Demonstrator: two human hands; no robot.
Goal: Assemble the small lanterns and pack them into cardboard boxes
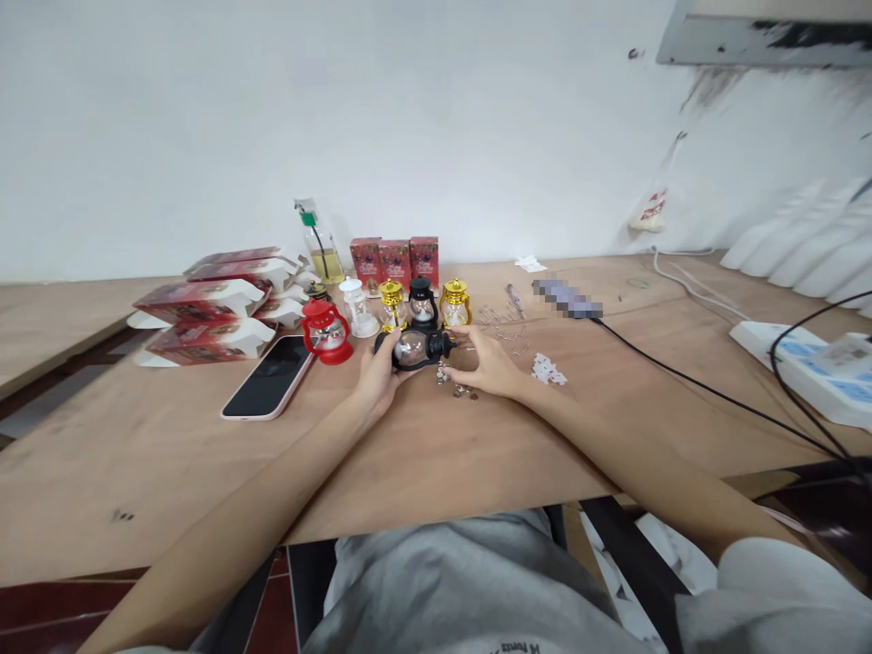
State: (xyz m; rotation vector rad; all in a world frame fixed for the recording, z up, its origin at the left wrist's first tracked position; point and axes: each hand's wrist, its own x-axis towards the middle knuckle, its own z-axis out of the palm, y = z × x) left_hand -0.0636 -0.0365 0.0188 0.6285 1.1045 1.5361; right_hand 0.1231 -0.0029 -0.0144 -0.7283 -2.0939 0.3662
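Note:
A small black toy lantern [412, 348] with a clear globe lies sideways in the air, its base toward the left. My left hand [379, 374] is closed around the base end. At the lantern's top end is my right hand [485, 361], thumb and fingers spread apart; whether a fingertip touches the top is unclear. Below its thumb lie several small shiny button cells [464, 392]. Behind the held lantern stand a red lantern [327, 334], a white lantern [358, 309], two gold lanterns [456, 303] and another black lantern [422, 302].
Flattened red boxes [211, 304] are piled at left beside a phone [269, 377]. Three upright red boxes [393, 263] and a pump bottle [323, 250] stand near the wall. At right are wire pieces [504, 320], a screwdriver [515, 300], white tabs [547, 370] and a cabled power strip [804, 372].

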